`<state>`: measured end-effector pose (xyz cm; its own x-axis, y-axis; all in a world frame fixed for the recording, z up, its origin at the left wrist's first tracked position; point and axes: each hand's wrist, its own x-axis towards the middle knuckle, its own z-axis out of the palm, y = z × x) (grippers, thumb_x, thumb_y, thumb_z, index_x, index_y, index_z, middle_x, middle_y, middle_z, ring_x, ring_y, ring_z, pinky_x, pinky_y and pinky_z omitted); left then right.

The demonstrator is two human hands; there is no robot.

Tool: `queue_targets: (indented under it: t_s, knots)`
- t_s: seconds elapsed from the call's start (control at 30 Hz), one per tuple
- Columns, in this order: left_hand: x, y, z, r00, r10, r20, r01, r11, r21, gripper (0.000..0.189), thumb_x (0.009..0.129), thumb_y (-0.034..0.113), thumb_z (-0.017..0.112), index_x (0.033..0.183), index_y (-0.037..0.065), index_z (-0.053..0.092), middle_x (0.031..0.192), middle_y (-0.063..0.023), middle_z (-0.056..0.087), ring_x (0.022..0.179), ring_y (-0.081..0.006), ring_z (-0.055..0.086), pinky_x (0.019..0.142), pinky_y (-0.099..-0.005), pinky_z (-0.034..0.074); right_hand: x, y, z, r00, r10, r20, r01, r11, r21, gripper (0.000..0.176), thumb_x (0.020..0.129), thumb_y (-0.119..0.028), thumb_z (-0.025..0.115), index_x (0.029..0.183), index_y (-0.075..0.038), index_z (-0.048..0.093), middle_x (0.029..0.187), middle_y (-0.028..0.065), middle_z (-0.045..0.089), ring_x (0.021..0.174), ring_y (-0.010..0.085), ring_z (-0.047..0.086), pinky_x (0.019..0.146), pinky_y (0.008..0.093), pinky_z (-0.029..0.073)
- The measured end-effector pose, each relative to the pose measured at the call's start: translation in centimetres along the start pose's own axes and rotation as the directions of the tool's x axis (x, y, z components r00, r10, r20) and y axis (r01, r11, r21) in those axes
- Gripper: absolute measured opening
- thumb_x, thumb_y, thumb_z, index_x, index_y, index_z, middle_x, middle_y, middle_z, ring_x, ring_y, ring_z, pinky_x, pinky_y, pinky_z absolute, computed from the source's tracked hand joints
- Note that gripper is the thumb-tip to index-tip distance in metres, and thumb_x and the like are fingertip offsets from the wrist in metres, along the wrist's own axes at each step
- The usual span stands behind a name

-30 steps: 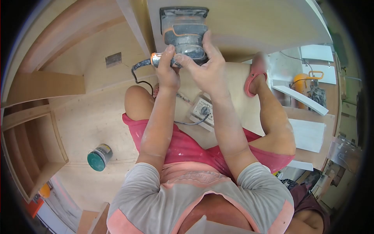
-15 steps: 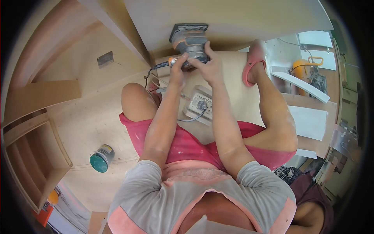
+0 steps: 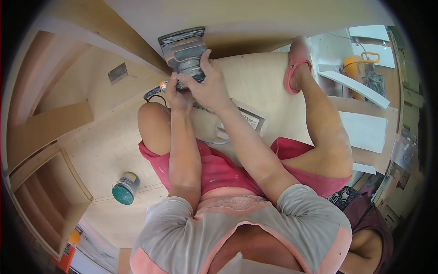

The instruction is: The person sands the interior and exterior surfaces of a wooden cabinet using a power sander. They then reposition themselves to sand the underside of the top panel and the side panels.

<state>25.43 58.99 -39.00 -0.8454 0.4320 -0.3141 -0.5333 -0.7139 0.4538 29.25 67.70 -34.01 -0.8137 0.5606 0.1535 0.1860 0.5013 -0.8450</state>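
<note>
An electric sander point(image 3: 185, 54), dusty grey with orange trim, has its flat pad against the pale upright panel point(image 3: 283, 20) in front of me. My left hand point(image 3: 179, 95) is closed around the sander's lower end, next to the cord. My right hand point(image 3: 207, 86) grips its body from the right, thumb and fingers around it. The sander's black cord point(image 3: 153, 92) bends off to the left. Below my right wrist, a white socket box point(image 3: 246, 119) sits in the pale wooden surface, partly hidden by my forearm.
A tin with a green lid point(image 3: 124, 189) stands on the left. An open wooden cabinet frame point(image 3: 54, 196) is beyond it. White boards point(image 3: 362, 131) and a yellow-handled tool point(image 3: 360, 66) lie right. Another person's maroon sleeve point(image 3: 365, 214) shows at lower right.
Both hands have carried the sander leftward along the panel, close to the wooden upright at its left. My right forearm now covers part of the socket box. The view has shifted slightly.
</note>
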Motion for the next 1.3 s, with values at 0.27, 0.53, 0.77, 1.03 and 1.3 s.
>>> queue_targets:
  t_s: [0.27,0.53,0.77,1.03,1.3]
  knots:
    - [-0.8,-2.7,7.9,0.979,0.031,0.203,-0.183,0.586,0.789,0.063,0.065,0.03,0.079,0.112,-0.005,0.056,0.104,-0.011,0.063,0.085,-0.0173,0.063,0.074,-0.0289,0.05,2.9,5.0,-5.8,0.919,0.361,0.157,-0.376,0.69,0.619,0.065,0.08,-0.036,0.064,0.121,0.01,0.044,0.107,0.0188,0.059,0.096,0.0312,0.06,0.082,0.0362,0.049]
    - [-2.4,-4.9,5.4,0.917,0.365,0.159,-0.346,0.536,0.77,0.068,0.073,0.031,0.074,0.12,-0.009,0.046,0.106,-0.0159,0.059,0.098,-0.0196,0.057,0.079,-0.0288,0.048,2.9,3.9,-5.6,0.788,0.283,0.548,-0.491,-0.249,0.835,0.041,0.081,-0.03,0.053,0.106,0.003,0.053,0.099,0.0175,0.061,0.091,0.0281,0.06,0.081,0.0423,0.049]
    - [-2.2,-1.6,7.0,0.998,0.06,-0.013,-0.046,0.872,0.487,0.053,0.083,0.034,0.064,0.116,-0.005,0.048,0.102,-0.0123,0.059,0.095,-0.0159,0.055,0.082,-0.0289,0.045,2.4,1.1,-2.8,0.832,0.306,0.462,-0.384,-0.284,0.879,0.035,0.083,-0.028,0.05,0.102,0.0,0.054,0.097,0.014,0.06,0.088,0.028,0.059,0.079,0.04,0.049]
    - [-1.2,-5.0,10.6,0.984,0.081,0.157,-0.149,0.862,0.485,0.058,0.082,0.043,0.061,0.111,-0.006,0.052,0.097,-0.0117,0.06,0.087,-0.0157,0.057,0.078,-0.028,0.045,3.1,-0.3,-8.4,0.934,0.308,0.181,-0.159,-0.098,0.982,0.036,0.085,-0.025,0.047,0.107,0.004,0.05,0.099,0.0165,0.059,0.092,0.0305,0.058,0.083,0.0413,0.048]
    - [-0.4,-4.4,5.9,0.99,0.101,-0.097,-0.048,0.893,0.447,0.049,0.083,0.039,0.059,0.106,-0.005,0.056,0.095,-0.0096,0.06,0.086,-0.0147,0.055,0.077,-0.0287,0.045,2.4,-1.1,-3.7,0.879,0.41,0.243,-0.232,-0.076,0.97,0.034,0.081,-0.025,0.053,0.101,0.002,0.053,0.094,0.0146,0.059,0.087,0.0269,0.059,0.08,0.0382,0.048]
